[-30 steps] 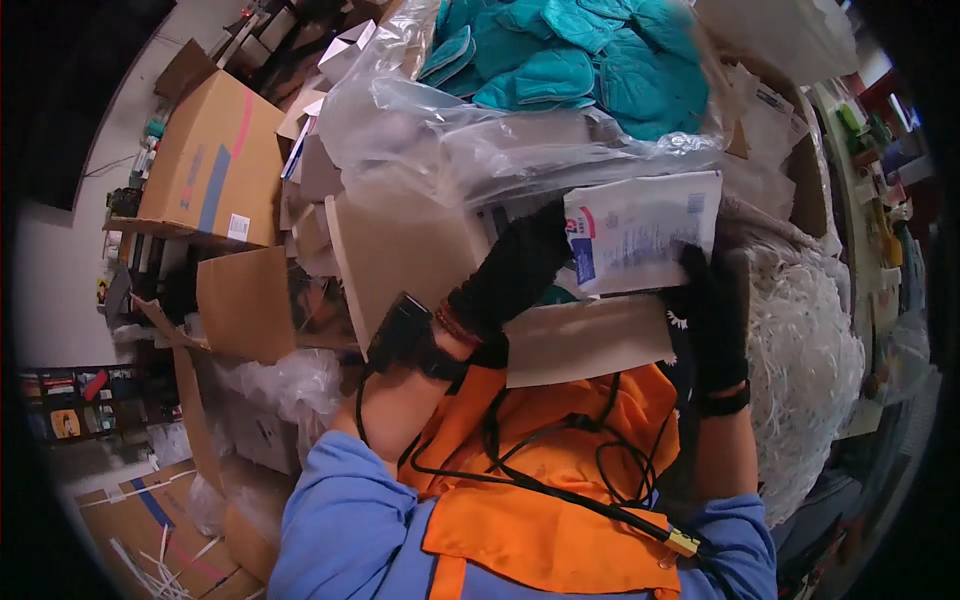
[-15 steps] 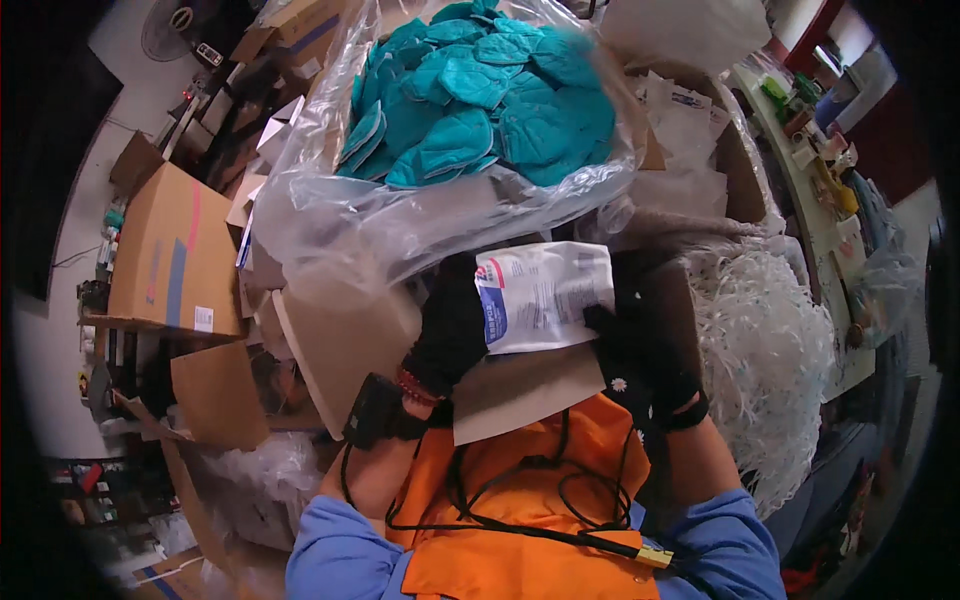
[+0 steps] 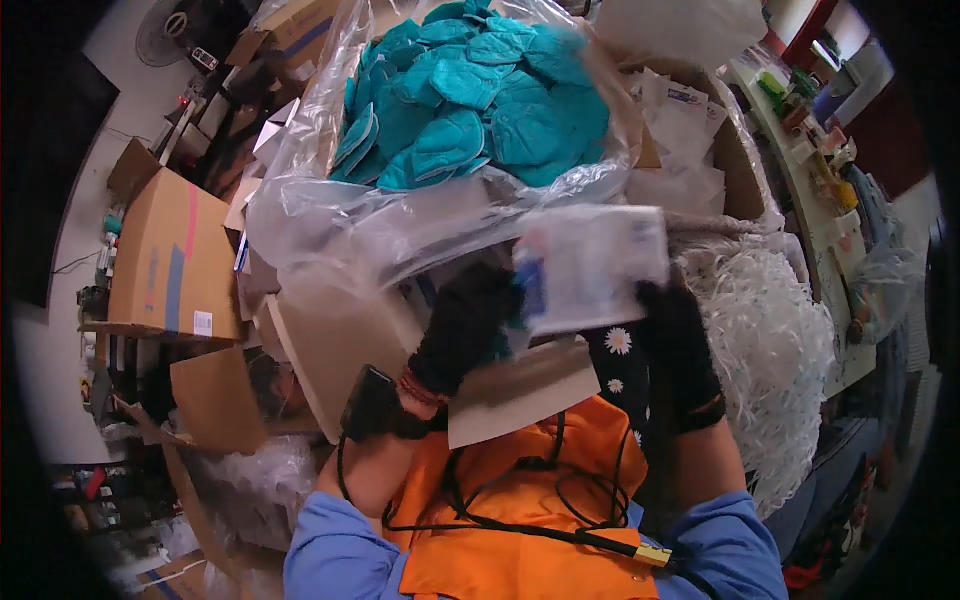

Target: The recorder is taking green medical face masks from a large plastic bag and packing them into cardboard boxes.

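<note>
A white printed pouch (image 3: 595, 270) with blue and red patches is raised in front of me, smeared by motion. My right hand (image 3: 683, 345), in a black glove, grips its right edge. My left hand (image 3: 465, 325), also black-gloved, is closed close to the pouch's left edge. A dim teal patch shows beside its fingers, too blurred to name. Beyond the hands, a heap of teal folded pads, which look like face masks (image 3: 470, 80), fills a box lined with clear plastic (image 3: 400, 205). A cardboard flap (image 3: 520, 395) lies below the pouch, near the orange apron.
A tall brown carton (image 3: 175, 260) stands at left, with an opened flap (image 3: 220, 400) below it. To the right lies a bulky mass of white stringy material (image 3: 765, 370). Behind that, a box holds white pouches (image 3: 680, 130). A cluttered bench (image 3: 800, 190) runs along the far right.
The pouch has moved up and to the right with my right hand. My left hand has shifted slightly right, and the teal patch now shows beside it.
</note>
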Tool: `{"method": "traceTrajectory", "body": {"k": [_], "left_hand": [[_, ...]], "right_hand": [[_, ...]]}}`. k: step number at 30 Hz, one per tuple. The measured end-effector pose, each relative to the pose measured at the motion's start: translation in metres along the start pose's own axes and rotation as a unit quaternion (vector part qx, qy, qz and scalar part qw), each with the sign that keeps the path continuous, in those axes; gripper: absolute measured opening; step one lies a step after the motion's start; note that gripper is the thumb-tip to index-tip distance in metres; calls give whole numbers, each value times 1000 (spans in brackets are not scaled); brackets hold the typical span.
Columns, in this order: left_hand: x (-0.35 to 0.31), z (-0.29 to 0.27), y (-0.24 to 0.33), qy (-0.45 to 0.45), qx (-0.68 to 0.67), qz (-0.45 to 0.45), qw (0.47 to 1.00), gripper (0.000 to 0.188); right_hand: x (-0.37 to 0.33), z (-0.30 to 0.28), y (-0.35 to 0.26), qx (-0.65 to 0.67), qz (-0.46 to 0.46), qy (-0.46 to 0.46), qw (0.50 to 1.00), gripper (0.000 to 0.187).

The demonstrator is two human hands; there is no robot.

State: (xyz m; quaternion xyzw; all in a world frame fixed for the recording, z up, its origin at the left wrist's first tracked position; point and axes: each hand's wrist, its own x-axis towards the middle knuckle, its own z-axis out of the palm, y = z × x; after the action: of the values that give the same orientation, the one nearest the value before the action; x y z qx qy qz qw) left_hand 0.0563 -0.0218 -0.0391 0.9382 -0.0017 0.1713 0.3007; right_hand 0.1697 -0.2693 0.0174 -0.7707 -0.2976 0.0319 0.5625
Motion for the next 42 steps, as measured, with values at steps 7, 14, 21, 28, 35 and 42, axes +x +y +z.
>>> {"method": "traceTrajectory", "body": {"k": [7, 14, 21, 28, 35, 42], "left_hand": [[-8, -28, -27, -22, 130, -94, 987, 26], [-15, -10, -35, -182, 241, -102, 948, 38], [23, 15, -26, -193, 68, -193, 959, 40], [9, 46, -42, -181, 56, -178, 966, 34], [10, 48, -28, -157, 82, -171, 969, 34], [13, 72, -60, -258, -28, -83, 962, 37]], "right_hand": [[20, -154, 48, -482, -69, 133, 864, 46], [122, -234, 131, -685, -224, -6, 693, 37], [95, -146, 157, 27, 101, 48, 993, 39], [22, -51, 58, -235, -3, -46, 971, 34], [-17, -11, 70, -33, -12, 5, 999, 28], [-11, 11, -33, -93, -2, -112, 989, 32]]}}
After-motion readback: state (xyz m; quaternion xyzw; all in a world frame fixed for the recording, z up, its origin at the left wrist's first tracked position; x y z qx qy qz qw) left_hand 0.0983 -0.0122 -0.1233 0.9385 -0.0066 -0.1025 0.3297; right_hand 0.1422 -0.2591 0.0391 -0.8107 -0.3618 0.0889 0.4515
